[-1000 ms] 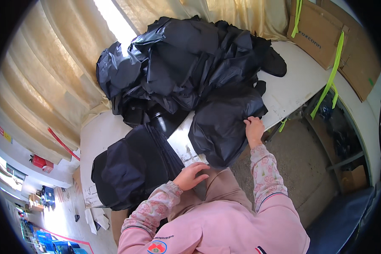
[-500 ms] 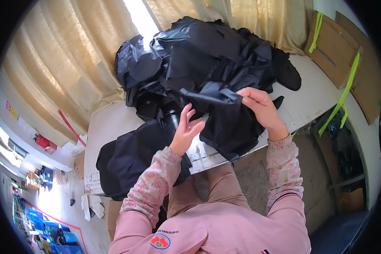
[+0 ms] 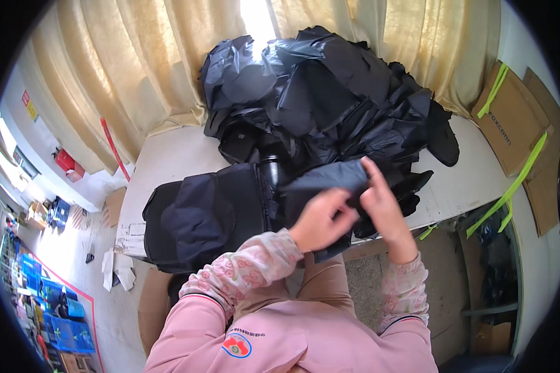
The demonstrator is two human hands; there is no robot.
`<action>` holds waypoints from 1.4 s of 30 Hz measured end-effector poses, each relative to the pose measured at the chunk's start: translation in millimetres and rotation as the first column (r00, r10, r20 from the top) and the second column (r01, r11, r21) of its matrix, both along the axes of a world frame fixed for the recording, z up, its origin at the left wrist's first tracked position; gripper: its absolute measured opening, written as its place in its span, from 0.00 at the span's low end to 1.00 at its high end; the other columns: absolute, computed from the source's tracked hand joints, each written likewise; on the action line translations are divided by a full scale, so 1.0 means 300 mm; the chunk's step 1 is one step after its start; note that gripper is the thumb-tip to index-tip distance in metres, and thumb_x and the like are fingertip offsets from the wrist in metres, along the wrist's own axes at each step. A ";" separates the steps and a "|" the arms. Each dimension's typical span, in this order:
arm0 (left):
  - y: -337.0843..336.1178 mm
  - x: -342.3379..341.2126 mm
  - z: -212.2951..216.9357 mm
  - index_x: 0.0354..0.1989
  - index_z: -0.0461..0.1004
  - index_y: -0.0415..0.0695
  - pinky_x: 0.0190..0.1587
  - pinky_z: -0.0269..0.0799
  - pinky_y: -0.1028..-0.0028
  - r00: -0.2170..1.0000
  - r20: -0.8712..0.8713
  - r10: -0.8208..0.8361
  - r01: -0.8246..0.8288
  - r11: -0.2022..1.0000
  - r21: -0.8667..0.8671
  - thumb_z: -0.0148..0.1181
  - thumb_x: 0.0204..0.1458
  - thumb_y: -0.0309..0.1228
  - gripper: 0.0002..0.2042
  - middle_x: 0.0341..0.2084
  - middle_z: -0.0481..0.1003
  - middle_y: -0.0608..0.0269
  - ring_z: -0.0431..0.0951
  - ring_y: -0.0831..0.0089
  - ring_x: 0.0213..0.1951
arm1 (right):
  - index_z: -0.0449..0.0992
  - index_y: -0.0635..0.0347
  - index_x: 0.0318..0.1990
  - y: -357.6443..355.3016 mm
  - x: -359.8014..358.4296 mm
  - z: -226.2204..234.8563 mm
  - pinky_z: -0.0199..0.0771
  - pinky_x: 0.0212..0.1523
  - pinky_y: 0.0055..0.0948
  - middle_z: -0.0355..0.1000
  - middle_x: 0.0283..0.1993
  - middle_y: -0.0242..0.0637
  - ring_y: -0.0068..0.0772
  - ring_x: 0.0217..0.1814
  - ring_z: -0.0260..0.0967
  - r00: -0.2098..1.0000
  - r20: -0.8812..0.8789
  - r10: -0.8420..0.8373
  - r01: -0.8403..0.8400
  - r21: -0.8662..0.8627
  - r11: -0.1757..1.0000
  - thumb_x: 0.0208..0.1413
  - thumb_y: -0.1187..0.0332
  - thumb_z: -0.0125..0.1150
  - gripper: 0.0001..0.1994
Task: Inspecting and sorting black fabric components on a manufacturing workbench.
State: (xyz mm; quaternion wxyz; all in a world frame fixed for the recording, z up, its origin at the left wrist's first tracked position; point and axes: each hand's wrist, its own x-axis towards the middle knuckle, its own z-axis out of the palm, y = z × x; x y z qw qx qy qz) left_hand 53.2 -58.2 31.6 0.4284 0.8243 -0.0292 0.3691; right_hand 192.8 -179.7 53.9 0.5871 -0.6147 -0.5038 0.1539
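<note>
A black fabric piece (image 3: 326,177) with a smooth, shiny grey-black face hangs over the table's front edge. My right hand (image 3: 386,208) pinches its upper right edge, thumb and fingers pointing away from me. Close in front of it is my left hand (image 3: 323,221), its fingers curled and smeared by motion; whether it touches the cloth I cannot make out. To the left lies a flat stack of black fabric pieces (image 3: 208,208). A dark cylindrical container (image 3: 270,169) stands just behind the held piece.
A big heap of black cut pieces (image 3: 330,93) covers the back of the white table (image 3: 168,146). Cream curtains (image 3: 149,74) hang behind. Cardboard sheets (image 3: 516,124) with yellow-green straps lean at right. Blue bins (image 3: 68,332) stand on the floor at far left.
My left hand has moved right and nearer to me, from spread fingers to curled ones beside my right hand. The held piece has come lower, and the view has shifted.
</note>
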 end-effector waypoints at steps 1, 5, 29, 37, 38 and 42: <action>-0.027 0.007 -0.032 0.51 0.66 0.37 0.38 0.73 0.71 0.987 0.077 -0.144 0.132 0.981 0.144 0.64 0.49 0.26 0.22 0.38 0.74 0.56 0.77 0.68 0.31 | 0.53 0.61 0.68 0.025 -0.016 -0.054 0.66 0.48 0.19 0.73 0.44 0.33 0.20 0.43 0.66 0.965 0.259 0.045 -0.058 0.043 0.997 0.60 0.65 0.58 0.31; -0.010 -0.089 0.003 0.61 0.62 0.39 0.40 0.75 0.75 0.911 -0.244 -0.332 0.273 0.930 -0.247 0.62 0.49 0.20 0.28 0.43 0.75 0.56 0.77 0.73 0.33 | 0.70 0.64 0.57 0.005 -0.035 -0.030 0.67 0.54 0.23 0.74 0.48 0.36 0.24 0.51 0.70 0.855 -0.493 0.162 -0.165 0.038 0.986 0.54 0.75 0.62 0.22; 0.210 -0.226 -0.112 0.46 0.74 0.35 0.46 0.73 0.71 0.993 -0.016 0.114 -0.030 0.119 -0.992 0.42 0.59 0.31 0.16 0.36 0.78 0.56 0.78 0.69 0.39 | 0.74 0.64 0.44 -0.029 -0.079 0.090 0.69 0.43 0.26 0.74 0.36 0.38 0.26 0.39 0.71 0.850 0.032 0.526 -0.447 -0.486 0.751 0.44 0.68 0.72 0.20; 0.152 -0.304 -0.201 0.61 0.62 0.34 0.61 0.64 0.72 0.710 -0.118 -0.694 -0.052 0.115 -0.992 0.50 0.57 0.58 0.37 0.54 0.71 0.56 0.71 0.70 0.55 | 0.74 0.65 0.34 0.011 0.055 0.155 0.68 0.44 0.20 0.71 0.34 0.29 0.20 0.40 0.69 0.992 -0.117 0.045 -0.021 0.202 0.979 0.42 0.78 0.68 0.11; 0.156 -0.306 -0.211 0.61 0.62 0.34 0.60 0.64 0.71 0.665 -0.027 -0.747 0.096 0.121 -0.988 0.58 0.51 0.55 0.38 0.53 0.72 0.56 0.71 0.68 0.55 | 0.74 0.64 0.34 0.061 0.058 0.100 0.69 0.43 0.21 0.71 0.33 0.30 0.22 0.39 0.70 1.000 -0.019 0.008 -0.007 0.087 0.996 0.44 0.77 0.67 0.10; 0.165 -0.315 -0.119 0.57 0.66 0.34 0.58 0.67 0.68 0.619 0.142 -0.772 0.376 0.132 -0.917 0.74 0.39 0.44 0.39 0.50 0.74 0.54 0.74 0.65 0.52 | 0.75 0.63 0.35 0.137 0.065 -0.192 0.71 0.42 0.28 0.74 0.33 0.39 0.32 0.37 0.73 0.804 0.388 0.450 -0.233 -0.490 0.840 0.49 0.71 0.62 0.07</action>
